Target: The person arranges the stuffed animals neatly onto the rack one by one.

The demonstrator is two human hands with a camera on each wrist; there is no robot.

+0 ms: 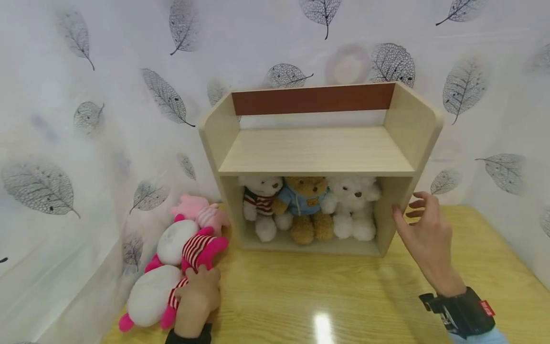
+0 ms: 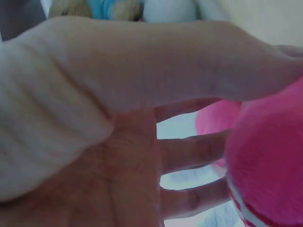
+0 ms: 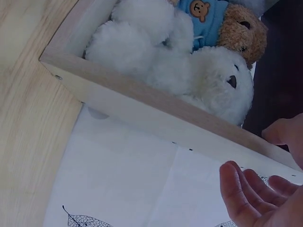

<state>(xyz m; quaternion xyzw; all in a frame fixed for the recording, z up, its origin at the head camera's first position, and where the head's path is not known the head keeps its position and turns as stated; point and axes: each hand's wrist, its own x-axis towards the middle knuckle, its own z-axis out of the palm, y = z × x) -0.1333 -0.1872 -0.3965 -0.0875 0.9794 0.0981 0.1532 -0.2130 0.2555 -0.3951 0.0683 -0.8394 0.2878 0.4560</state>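
At the lower left, my left hand (image 1: 199, 289) grips the nearest plush toy (image 1: 150, 296), which has a big white head, pink limbs and a red-and-white striped shirt. In the left wrist view, thumb and fingers lie around a rounded pink part (image 2: 270, 156) of it. My right hand (image 1: 429, 241) is at the right side of a small wooden shelf (image 1: 318, 150). Its thumb is right at the side panel's edge (image 3: 189, 109), while the other fingers stay loosely bent outside the panel.
Inside the shelf's lower compartment sit a white bear in a striped sweater (image 1: 259, 205), a brown bear in blue (image 1: 306, 203) and a white bear (image 1: 353, 205). Behind the gripped toy lie a matching plush (image 1: 174, 241) and a light pink plush (image 1: 189, 208). Leaf-patterned cloth (image 1: 107, 157) hangs behind the table (image 1: 275, 296).
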